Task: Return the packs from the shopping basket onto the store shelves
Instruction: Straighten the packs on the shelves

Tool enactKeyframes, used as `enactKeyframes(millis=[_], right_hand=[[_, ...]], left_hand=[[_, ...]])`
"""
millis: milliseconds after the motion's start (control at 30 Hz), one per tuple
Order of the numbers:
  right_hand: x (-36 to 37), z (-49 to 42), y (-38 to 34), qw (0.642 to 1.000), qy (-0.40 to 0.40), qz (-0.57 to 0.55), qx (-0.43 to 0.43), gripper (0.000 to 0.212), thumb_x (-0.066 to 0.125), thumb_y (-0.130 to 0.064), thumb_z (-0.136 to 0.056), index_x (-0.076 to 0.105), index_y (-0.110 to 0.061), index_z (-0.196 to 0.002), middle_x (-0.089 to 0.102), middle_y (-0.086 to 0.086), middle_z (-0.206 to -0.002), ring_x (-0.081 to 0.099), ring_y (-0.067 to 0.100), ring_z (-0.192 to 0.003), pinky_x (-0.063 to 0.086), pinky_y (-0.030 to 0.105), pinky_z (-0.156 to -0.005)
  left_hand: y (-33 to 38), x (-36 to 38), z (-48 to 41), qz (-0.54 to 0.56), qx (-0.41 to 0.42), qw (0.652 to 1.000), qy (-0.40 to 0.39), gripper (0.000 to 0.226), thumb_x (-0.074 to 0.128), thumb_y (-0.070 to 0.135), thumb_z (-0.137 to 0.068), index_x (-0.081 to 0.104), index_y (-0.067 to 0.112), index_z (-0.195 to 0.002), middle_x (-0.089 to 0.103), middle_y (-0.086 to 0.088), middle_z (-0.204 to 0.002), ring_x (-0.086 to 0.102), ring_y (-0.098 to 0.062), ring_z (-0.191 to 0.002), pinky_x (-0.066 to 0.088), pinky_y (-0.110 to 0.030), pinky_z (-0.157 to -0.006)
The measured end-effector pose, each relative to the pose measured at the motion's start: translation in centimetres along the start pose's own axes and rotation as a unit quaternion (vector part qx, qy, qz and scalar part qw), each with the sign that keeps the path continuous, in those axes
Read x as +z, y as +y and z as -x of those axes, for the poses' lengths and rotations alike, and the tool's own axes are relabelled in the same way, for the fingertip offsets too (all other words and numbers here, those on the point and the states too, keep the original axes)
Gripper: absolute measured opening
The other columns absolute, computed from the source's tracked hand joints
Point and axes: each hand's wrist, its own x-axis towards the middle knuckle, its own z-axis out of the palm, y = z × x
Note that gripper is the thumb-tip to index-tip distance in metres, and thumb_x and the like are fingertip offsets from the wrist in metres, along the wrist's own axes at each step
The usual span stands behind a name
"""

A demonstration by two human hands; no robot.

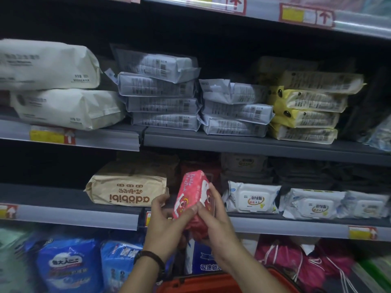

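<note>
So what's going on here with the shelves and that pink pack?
A person is putting goods back on shop shelves. The left hand and the right hand both grip a soft pink-and-white plastic pack. They hold it upright in front of the grey metal shelf, at the gap between a tan paper-wrapped pack and a white plastic wipes pack. It is not yet on the shelf. The red plastic shopping basket sits below the arms.

Yellow, red-framed price tags (47,135)
</note>
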Motion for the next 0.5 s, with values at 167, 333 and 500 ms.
enactKeyframes(millis=[167, 333, 500], right_hand=[[-1.6, 0.7, 0.1, 0.995, 0.021, 0.075, -0.061, 0.104, 0.091, 0.001, -0.077, 0.036, -0.036, -0.157, 0.076, -0.003, -0.121, 0.078, 0.018, -0.105, 0.064, 0.037, -0.088], [-1.4, 2.2, 0.1, 0.956, 0.039, 0.271, -0.105, 0.119, 0.103, -0.029, -0.059, 0.036, -0.049, -0.156, 0.056, -0.019, -0.144, 0.068, 0.009, -0.122, 0.06, 0.036, -0.099], [-0.1, 2.6, 2.2, 0.977, 0.165, 0.123, -0.055, 0.07, 0.096, -0.047, -0.066, 0.065, -0.033, -0.126, 0.078, -0.002, -0.118, 0.076, 0.012, -0.104, 0.059, 0.038, -0.097]], left_hand=[[0.4, -1.5, 0.0, 0.032, -0.017, 0.998, -0.045, 0.056, 0.083, 0.046, -0.07, 0.067, 0.02, -0.118, 0.081, -0.007, -0.099, 0.079, -0.021, -0.083, 0.061, -0.027, -0.067], [-0.1, -1.7, -0.3, 0.075, -0.016, 0.997, -0.005, 0.068, 0.095, 0.025, -0.064, 0.063, 0.029, -0.125, 0.079, -0.004, -0.11, 0.078, -0.023, -0.097, 0.063, -0.046, -0.088], [-0.1, -0.7, -0.1, 0.139, 0.011, 0.989, 0.044, 0.06, 0.091, 0.015, -0.073, 0.058, 0.028, -0.122, 0.08, -0.001, -0.103, 0.079, -0.02, -0.089, 0.064, -0.037, -0.069]])
